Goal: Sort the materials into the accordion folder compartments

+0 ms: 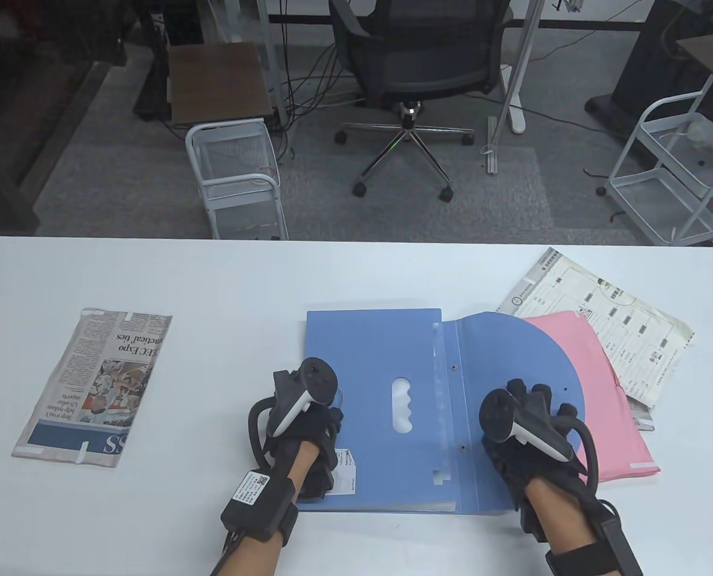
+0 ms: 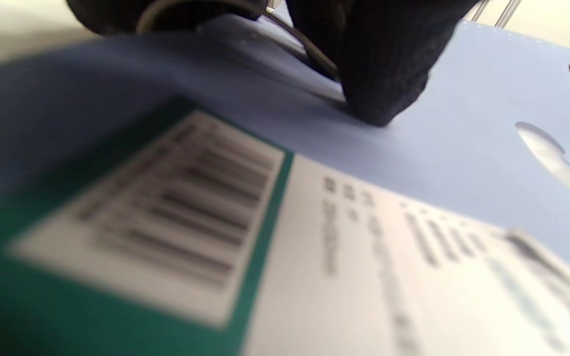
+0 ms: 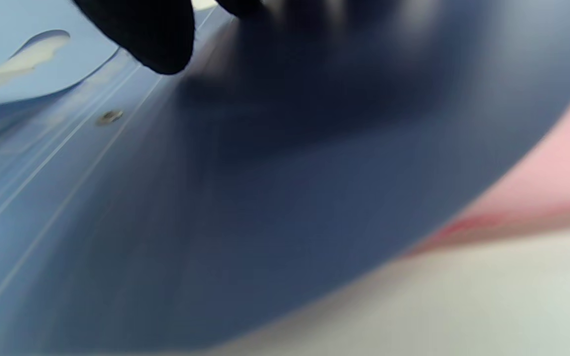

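A blue accordion folder [image 1: 386,354] lies flat in the middle of the white table, its rounded flap [image 1: 512,354] opened to the right. My left hand [image 1: 308,420] rests on the folder's front left part, near a barcode label [image 1: 345,471]; in the left wrist view a gloved fingertip [image 2: 384,84] touches the blue cover beside that label [image 2: 215,237]. My right hand [image 1: 527,420] rests flat on the open flap; the right wrist view shows the flap [image 3: 265,222] close up. A pink folder [image 1: 602,384] and a printed sheet [image 1: 620,324] lie under the flap's right side. A folded newspaper [image 1: 101,387] lies at the left.
The table's far edge [image 1: 356,240] runs across the view. Beyond it stand an office chair [image 1: 416,72], a white wire cart [image 1: 236,174] and another cart [image 1: 674,174] on the floor.
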`<move>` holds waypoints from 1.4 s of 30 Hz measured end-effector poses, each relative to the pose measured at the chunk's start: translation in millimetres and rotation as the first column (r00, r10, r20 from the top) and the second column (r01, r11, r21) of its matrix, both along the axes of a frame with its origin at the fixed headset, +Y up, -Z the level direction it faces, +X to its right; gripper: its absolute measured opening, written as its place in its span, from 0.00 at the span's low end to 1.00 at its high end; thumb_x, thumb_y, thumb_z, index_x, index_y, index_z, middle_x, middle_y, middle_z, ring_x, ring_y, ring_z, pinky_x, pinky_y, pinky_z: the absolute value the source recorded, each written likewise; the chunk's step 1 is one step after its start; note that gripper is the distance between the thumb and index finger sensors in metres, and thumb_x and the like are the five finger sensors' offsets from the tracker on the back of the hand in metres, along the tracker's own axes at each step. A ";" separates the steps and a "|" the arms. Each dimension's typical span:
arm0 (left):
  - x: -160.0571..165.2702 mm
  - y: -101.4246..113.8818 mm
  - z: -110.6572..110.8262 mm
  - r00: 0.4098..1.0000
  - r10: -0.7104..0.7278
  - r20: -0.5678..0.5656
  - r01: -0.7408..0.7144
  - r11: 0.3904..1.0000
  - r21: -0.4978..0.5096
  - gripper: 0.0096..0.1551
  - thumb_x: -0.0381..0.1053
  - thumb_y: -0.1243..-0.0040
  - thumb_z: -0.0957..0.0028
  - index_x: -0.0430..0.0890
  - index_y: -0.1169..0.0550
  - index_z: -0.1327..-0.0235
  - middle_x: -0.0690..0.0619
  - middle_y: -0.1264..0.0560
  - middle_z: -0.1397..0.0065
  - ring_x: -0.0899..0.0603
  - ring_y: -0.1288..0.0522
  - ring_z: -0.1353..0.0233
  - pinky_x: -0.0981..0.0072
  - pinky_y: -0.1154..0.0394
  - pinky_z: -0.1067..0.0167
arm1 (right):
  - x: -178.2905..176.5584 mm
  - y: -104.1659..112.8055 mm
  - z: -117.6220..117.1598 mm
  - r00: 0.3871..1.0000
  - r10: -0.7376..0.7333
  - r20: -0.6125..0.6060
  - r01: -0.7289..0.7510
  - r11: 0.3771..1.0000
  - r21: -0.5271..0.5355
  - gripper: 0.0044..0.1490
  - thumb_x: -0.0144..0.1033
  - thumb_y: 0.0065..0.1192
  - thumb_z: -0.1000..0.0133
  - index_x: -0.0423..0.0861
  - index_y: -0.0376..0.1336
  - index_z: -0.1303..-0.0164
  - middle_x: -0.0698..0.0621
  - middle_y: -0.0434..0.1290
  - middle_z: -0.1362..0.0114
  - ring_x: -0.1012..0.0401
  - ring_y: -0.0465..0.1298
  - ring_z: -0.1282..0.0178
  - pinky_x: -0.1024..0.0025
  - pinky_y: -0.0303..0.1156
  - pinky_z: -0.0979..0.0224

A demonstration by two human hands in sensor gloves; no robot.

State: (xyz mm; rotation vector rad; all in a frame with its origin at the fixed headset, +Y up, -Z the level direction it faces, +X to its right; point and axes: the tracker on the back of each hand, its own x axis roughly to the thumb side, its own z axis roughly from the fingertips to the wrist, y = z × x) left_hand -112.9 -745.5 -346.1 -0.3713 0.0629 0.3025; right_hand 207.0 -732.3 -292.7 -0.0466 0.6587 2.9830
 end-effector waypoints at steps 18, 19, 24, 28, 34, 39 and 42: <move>100.1 52.4 14.5 0.962 -0.150 0.227 0.152 0.988 0.012 0.53 0.69 0.51 0.34 0.34 0.47 0.11 0.26 0.59 0.12 0.18 0.58 0.19 0.25 0.49 0.28 | 5.4 -22.4 -2.4 0.979 -0.182 0.090 0.191 0.976 -0.108 0.42 0.52 0.52 0.32 0.56 0.38 0.14 0.33 0.30 0.12 0.26 0.34 0.20 0.17 0.45 0.30; 114.8 51.1 14.8 0.955 -0.153 0.253 0.159 0.987 0.000 0.56 0.70 0.51 0.34 0.33 0.50 0.11 0.25 0.60 0.12 0.18 0.59 0.19 0.25 0.50 0.28 | 5.4 -22.5 -2.4 0.979 -0.182 0.091 0.192 0.975 -0.108 0.42 0.52 0.52 0.32 0.56 0.38 0.14 0.33 0.30 0.12 0.26 0.34 0.20 0.17 0.45 0.30; 163.3 34.2 13.3 0.927 -0.224 0.301 0.241 0.970 -0.021 0.64 0.73 0.51 0.35 0.29 0.57 0.12 0.22 0.65 0.14 0.16 0.63 0.20 0.22 0.53 0.28 | 5.6 -22.6 -2.1 0.979 -0.183 0.090 0.192 0.975 -0.108 0.42 0.52 0.51 0.32 0.56 0.37 0.14 0.34 0.30 0.12 0.26 0.34 0.20 0.17 0.44 0.30; 173.1 16.4 10.7 0.905 -0.295 0.305 0.330 0.942 -0.067 0.65 0.67 0.49 0.34 0.25 0.64 0.16 0.18 0.71 0.20 0.13 0.66 0.23 0.20 0.54 0.30 | 6.1 -23.0 -1.6 0.978 -0.185 0.095 0.195 0.975 -0.104 0.43 0.52 0.51 0.32 0.57 0.37 0.14 0.34 0.29 0.12 0.27 0.34 0.20 0.17 0.44 0.30; 152.7 23.6 11.4 0.976 -0.093 0.198 0.132 0.972 -0.192 0.62 0.68 0.52 0.33 0.23 0.58 0.16 0.14 0.71 0.23 0.09 0.65 0.26 0.16 0.53 0.36 | 6.6 -22.8 -1.6 0.977 -0.187 0.098 0.197 0.974 -0.109 0.43 0.52 0.51 0.32 0.56 0.37 0.14 0.34 0.29 0.12 0.27 0.34 0.20 0.18 0.44 0.30; 130.1 28.6 7.7 0.976 0.208 0.062 -0.186 0.948 -0.259 0.56 0.65 0.48 0.36 0.25 0.48 0.17 0.15 0.73 0.24 0.09 0.69 0.29 0.14 0.54 0.39 | 6.8 -22.7 -1.4 0.978 -0.183 0.099 0.194 0.975 -0.109 0.43 0.53 0.51 0.33 0.56 0.36 0.14 0.35 0.29 0.12 0.27 0.34 0.20 0.18 0.44 0.30; 112.5 30.3 4.4 0.920 0.389 0.040 -0.363 0.887 -0.285 0.55 0.65 0.46 0.38 0.28 0.51 0.21 0.15 0.76 0.26 0.10 0.73 0.30 0.15 0.57 0.41 | 6.6 -22.8 -1.3 0.978 -0.183 0.097 0.193 0.975 -0.109 0.43 0.53 0.51 0.32 0.56 0.36 0.14 0.34 0.29 0.12 0.27 0.34 0.20 0.18 0.44 0.30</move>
